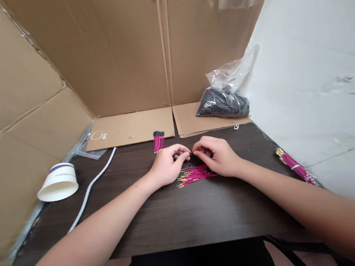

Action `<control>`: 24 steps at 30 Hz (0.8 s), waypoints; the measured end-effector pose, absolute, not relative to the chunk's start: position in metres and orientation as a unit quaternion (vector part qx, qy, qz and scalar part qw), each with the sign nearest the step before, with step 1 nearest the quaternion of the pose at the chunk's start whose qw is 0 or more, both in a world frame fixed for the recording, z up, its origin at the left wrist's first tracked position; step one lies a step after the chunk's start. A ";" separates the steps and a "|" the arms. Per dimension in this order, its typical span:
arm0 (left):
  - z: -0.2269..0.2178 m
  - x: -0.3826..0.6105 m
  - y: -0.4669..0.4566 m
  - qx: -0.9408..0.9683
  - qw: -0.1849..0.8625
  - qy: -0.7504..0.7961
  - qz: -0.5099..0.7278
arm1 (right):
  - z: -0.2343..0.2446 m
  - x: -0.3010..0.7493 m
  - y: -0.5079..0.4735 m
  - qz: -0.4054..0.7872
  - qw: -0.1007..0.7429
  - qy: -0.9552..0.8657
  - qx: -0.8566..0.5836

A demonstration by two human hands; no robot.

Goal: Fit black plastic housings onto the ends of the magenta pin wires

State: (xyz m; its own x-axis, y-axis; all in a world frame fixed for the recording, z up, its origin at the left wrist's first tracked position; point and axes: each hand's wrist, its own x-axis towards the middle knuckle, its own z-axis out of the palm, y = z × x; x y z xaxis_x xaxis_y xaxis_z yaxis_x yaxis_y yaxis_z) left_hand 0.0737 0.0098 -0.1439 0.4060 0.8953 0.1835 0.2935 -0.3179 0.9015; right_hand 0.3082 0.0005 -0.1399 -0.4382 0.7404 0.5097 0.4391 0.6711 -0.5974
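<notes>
My left hand (170,163) and my right hand (217,155) meet over the dark table, thumb and fingertips of each pinched together. Whatever sits between the fingertips is too small to name; a thin reddish-dark bit shows there. Just under the fingertips lie small black pieces (193,160), partly hidden. A loose spread of magenta wires (196,174) with gold-coloured ends lies below my hands, its right end partly covered by my right hand. Beyond my left hand is a neat group of magenta wires with black sleeves (159,140) on their far ends.
A clear bag of black pieces (222,103) rests on cardboard at the back right. One tied magenta wire bundle (296,167) lies at the right edge. On the left are a tipped paper cup (60,176), a white cable (91,186) and a small plastic bag (91,153). Cardboard walls (114,49) stand behind.
</notes>
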 end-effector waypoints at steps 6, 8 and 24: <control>-0.143 0.074 0.009 0.733 0.410 0.409 0.358 | -0.143 0.308 0.000 0.207 0.391 -0.821 -0.362; -0.142 0.074 0.008 0.728 0.408 0.419 0.358 | -0.143 0.308 0.000 0.212 0.391 -0.817 -0.367; -0.137 0.075 0.006 0.717 0.406 0.429 0.371 | -0.140 0.308 0.001 0.212 0.436 -0.779 -0.397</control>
State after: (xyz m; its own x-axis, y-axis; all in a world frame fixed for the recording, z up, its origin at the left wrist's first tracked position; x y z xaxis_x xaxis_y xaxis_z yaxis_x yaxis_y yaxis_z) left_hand 0.0748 0.0063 -0.1365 0.3569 0.9160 0.1832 0.3145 -0.3025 0.8998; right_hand 0.3081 0.0007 -0.1402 -0.3039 0.8035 0.5119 0.4338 0.5951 -0.6765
